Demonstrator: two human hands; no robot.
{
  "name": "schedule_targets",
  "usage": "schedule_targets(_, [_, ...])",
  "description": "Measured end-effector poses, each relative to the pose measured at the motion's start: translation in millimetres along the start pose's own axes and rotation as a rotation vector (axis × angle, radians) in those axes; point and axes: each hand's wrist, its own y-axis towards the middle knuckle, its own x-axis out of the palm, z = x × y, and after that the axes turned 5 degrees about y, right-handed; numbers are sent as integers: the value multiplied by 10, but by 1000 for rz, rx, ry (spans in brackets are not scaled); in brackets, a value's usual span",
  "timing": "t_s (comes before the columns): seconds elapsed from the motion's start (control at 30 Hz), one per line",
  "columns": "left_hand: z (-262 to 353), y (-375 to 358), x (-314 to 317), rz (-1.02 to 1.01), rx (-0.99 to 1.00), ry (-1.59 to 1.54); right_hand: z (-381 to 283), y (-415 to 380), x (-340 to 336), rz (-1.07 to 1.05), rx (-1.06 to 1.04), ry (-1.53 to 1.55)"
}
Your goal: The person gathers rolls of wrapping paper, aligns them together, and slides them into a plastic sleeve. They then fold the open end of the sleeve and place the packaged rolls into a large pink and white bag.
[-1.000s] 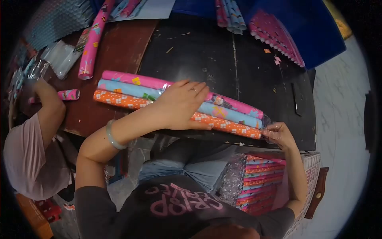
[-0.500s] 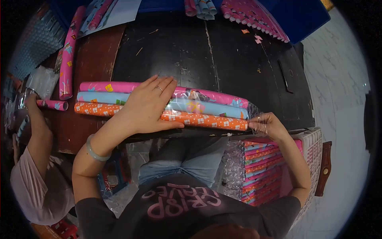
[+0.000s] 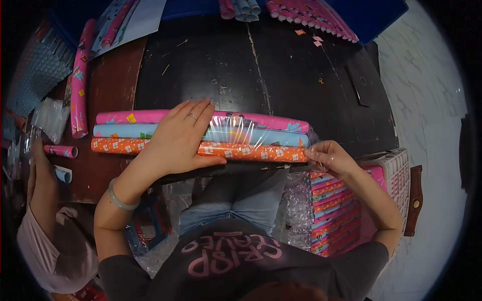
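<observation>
Three rolls of wrapping paper lie side by side on the dark table [image 3: 281, 75]: a pink roll [image 3: 125, 118], a light blue roll [image 3: 120, 131] and an orange roll [image 3: 115, 145]. Their right half sits inside a clear plastic sleeve [image 3: 241, 131]. My left hand [image 3: 178, 138] lies flat across the three rolls at the sleeve's mouth, fingers spread. My right hand [image 3: 325, 156] pinches the sleeve's closed end at the rolls' right tip, by the table's near edge.
A basket [image 3: 396, 175] at my right knee holds stacked bagged rolls [image 3: 334, 210]. More rolls [image 3: 311, 17] lie at the table's far edge, and a loose pink roll [image 3: 79, 80] at the left. Another person [image 3: 47, 220] sits at the left beside short rolls [image 3: 61, 150].
My left hand has slid left along the rolls while the plastic sleeve has come further over them. The right hand kept its pinch on the sleeve's end.
</observation>
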Motion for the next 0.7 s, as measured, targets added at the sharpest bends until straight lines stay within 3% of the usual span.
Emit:
schedule_targets(0.03, [-4, 5, -10, 1, 6, 5, -11, -32, -11, 5, -6, 8])
schedule_targets(0.1, [-4, 10, -35, -6, 19, 1, -56, -133, -56, -72, -139, -270])
schedule_targets(0.2, [-42, 6, -97, -35, 57, 8, 60, -387, -191, -227, -280, -279])
schedule_targets(0.4, [39, 79, -313, -230, 246, -156, 1048, -920, -315, -549, -572, 21])
schedule_targets(0.47, [88, 95, -318, -306, 269, -142, 1452, -896, -292, -522, -792, 106])
schedule_targets(0.57, [176, 115, -343, -307, 207, -102, 1329, -1147, -74, -183, -822, -59])
schedule_targets(0.63, [181, 105, -317, -321, 218, -84, 1264, -1113, 140, 130, -972, -387])
schedule_targets(0.7, [160, 94, -283, -324, 239, -69, 1396, -1082, 206, 246, -975, -478])
